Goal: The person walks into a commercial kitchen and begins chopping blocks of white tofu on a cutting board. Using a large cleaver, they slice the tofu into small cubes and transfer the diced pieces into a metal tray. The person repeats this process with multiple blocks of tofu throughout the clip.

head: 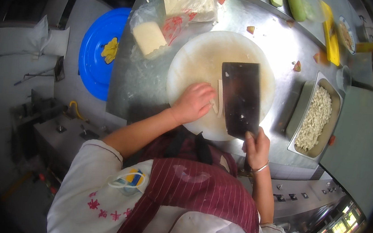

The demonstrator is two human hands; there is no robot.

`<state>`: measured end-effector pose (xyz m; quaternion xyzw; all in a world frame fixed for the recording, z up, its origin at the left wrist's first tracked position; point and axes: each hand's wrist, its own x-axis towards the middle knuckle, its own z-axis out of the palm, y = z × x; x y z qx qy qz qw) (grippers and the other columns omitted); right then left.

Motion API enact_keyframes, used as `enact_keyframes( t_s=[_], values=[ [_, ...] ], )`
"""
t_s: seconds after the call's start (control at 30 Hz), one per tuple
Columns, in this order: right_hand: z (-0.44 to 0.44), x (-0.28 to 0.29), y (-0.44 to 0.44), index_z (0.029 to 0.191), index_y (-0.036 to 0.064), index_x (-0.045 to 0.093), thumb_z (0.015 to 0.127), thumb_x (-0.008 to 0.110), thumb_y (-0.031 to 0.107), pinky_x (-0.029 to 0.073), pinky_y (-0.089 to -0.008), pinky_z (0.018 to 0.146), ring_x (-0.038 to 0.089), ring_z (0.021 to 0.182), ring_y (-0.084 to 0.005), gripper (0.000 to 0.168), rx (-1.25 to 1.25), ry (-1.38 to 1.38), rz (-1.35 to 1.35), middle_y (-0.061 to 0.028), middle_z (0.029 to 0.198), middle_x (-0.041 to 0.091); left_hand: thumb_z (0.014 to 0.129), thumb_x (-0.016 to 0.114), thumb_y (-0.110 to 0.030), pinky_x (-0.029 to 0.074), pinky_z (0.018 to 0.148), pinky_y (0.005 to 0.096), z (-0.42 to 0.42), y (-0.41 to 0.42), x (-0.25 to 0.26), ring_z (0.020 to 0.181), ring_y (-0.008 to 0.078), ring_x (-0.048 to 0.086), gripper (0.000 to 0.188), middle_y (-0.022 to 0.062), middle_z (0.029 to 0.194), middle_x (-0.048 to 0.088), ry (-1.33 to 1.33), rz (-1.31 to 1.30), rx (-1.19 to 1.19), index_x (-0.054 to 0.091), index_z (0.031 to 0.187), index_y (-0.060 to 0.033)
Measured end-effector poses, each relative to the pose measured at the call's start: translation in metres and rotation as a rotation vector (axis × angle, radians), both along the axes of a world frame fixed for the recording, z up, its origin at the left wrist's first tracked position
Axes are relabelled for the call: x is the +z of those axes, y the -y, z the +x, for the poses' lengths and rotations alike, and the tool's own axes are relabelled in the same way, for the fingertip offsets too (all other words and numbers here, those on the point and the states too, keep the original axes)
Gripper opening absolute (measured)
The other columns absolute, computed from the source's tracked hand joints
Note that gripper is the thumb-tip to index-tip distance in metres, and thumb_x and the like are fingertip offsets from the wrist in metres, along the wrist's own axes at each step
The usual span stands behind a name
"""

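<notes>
On a round white cutting board point(195, 61) lie a few thin pale strips point(220, 96), apparently tofu. My left hand point(196, 100) rests beside them, fingers curled and together, with one strip end at the fingertips and thumb. A broad dark cleaver point(241, 98) is held by its handle in my right hand point(257, 147). Its blade lies just right of the strips, seen almost flat from above, with small white bits stuck to it. The blade hides part of the board beneath.
Left of the board sits a pale block point(149, 38) on plastic, below a larger bagged block point(187, 2). A metal pan point(296, 113) of diced white pieces point(316, 115) stands right. Vegetable scraps point(297, 66) dot the steel table point(135, 84). A blue basin point(91, 70) stands beyond its left edge.
</notes>
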<state>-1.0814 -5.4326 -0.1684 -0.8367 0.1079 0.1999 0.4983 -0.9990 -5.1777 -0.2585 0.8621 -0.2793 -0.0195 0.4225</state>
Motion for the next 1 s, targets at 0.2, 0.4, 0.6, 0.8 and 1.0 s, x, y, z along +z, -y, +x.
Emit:
enact_keyframes(
  t_s=[0.2,0.4,0.6,0.8,1.0],
  values=[
    [0.006,0.017,-0.007,0.127,0.004,0.042,0.094,0.052,0.008,0.044,-0.0246,0.046,0.049,0.051,-0.0118,0.035,-0.378,-0.342,0.691,-0.0038,0.080,0.053,0.094,0.053,-0.039,0.041,0.100,0.0410,0.021,0.040,0.036,0.116,0.0248,0.053,0.046,0.0087,0.125,0.056,-1.355,-1.451,0.106,0.052,0.128,-0.0070],
    [0.003,0.010,-0.024,0.126,0.004,0.043,0.095,0.051,0.009,0.044,-0.0246,0.047,0.050,0.053,-0.0124,0.032,-0.401,-0.351,0.724,-0.0040,0.083,0.054,0.095,0.057,-0.029,0.049,0.092,0.0393,0.018,0.047,0.047,0.105,0.0223,0.060,0.040,0.0103,0.115,0.062,-1.508,-1.344,0.176,0.053,0.123,-0.0018],
    [-0.005,0.004,-0.014,0.122,0.003,0.046,0.095,0.052,0.010,0.044,-0.0246,0.048,0.050,0.053,-0.0123,0.028,-0.405,-0.309,0.675,-0.0042,0.082,0.053,0.096,0.056,-0.027,0.051,0.086,0.0349,0.014,0.060,0.054,0.098,0.0185,0.062,0.035,0.0084,0.110,0.062,-1.397,-1.169,0.347,0.055,0.118,-0.0005],
    [-0.031,0.001,0.014,0.120,0.006,0.047,0.094,0.052,0.010,0.044,-0.0240,0.045,0.050,0.050,-0.0122,0.027,-0.623,-0.192,0.625,-0.0041,0.081,0.055,0.097,0.054,-0.028,0.050,0.074,0.0316,0.035,0.043,0.035,0.088,0.0138,0.058,0.031,0.0037,0.102,0.059,-1.325,-0.815,0.293,0.056,0.113,-0.0021],
    [-0.057,0.001,0.046,0.118,0.006,0.047,0.093,0.052,0.009,0.043,-0.0237,0.043,0.049,0.049,-0.0121,0.025,-0.791,-0.126,0.602,-0.0039,0.080,0.054,0.088,0.061,-0.020,0.048,0.078,0.0335,0.074,0.069,0.023,0.091,0.0244,0.059,0.023,0.0063,0.099,0.060,-0.216,0.078,-0.357,0.059,0.106,-0.0060]
  ],
)
